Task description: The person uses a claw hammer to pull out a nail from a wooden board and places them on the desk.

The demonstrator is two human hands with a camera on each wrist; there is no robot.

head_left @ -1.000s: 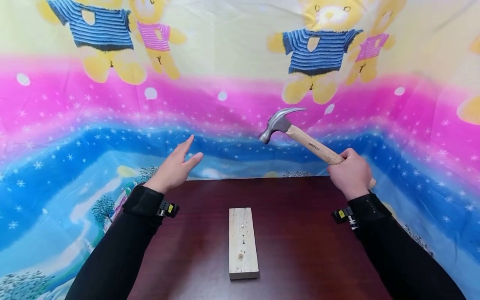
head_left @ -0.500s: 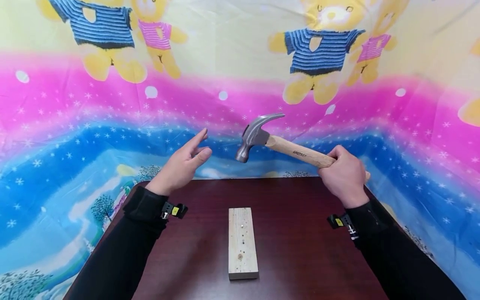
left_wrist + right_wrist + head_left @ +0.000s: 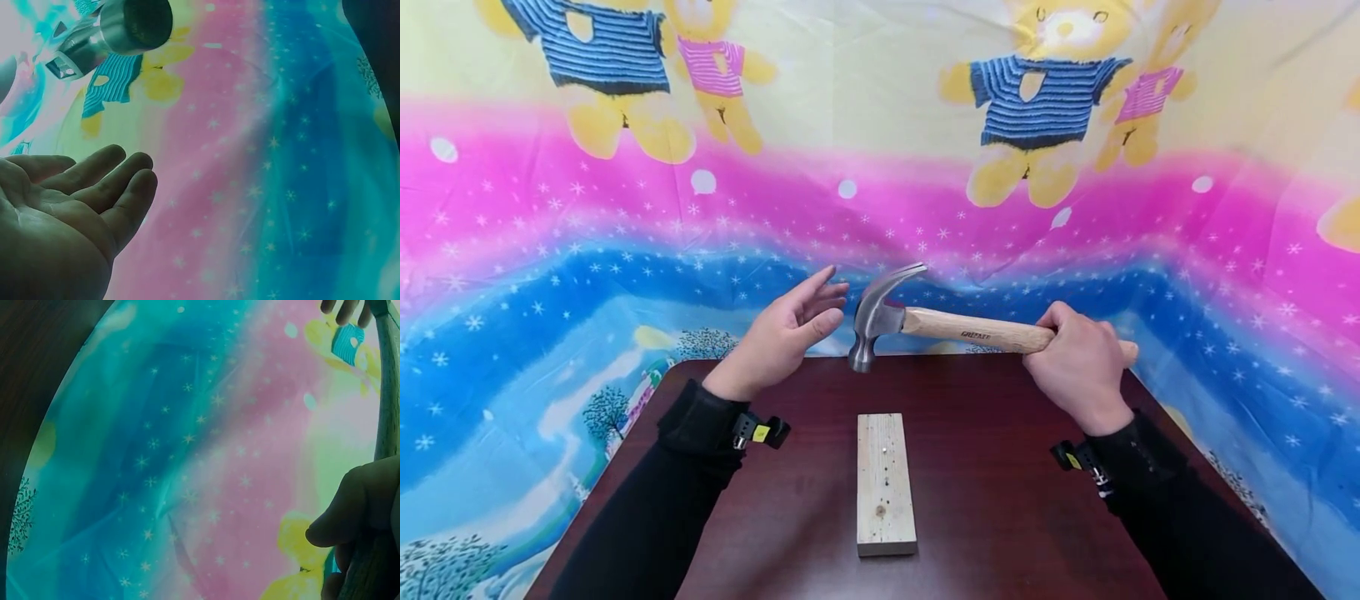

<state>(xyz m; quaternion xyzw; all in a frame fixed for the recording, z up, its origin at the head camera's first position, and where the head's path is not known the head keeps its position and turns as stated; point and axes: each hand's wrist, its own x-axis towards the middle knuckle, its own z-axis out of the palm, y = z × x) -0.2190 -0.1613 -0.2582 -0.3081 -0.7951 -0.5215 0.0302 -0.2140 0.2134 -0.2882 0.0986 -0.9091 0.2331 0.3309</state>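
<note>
My right hand (image 3: 1078, 362) grips a claw hammer (image 3: 977, 329) by the lower part of its wooden handle. The steel head points left, striking face down and claw up, in the air above the far part of the table. My left hand (image 3: 782, 337) is raised just left of the hammer head, palm turned toward it, fingers loosely extended and holding nothing. In the left wrist view the hammer head (image 3: 119, 31) shows beyond the fingertips. The right wrist view has the thumb and fingers curled round the handle (image 3: 386, 394). Below both hands, a wooden block (image 3: 887, 525) lies lengthwise on the table.
The block has several dark holes or marks and a small bright spot, perhaps a nail head (image 3: 884, 451). It lies on a dark reddish-brown table (image 3: 1000, 500). A printed cloth (image 3: 850, 108) with bears and snowflakes hangs behind and around the table.
The hammer has swung left and down, its head now beside my left hand and its handle nearer level. My left hand has shifted right, toward it. The block has stayed put.
</note>
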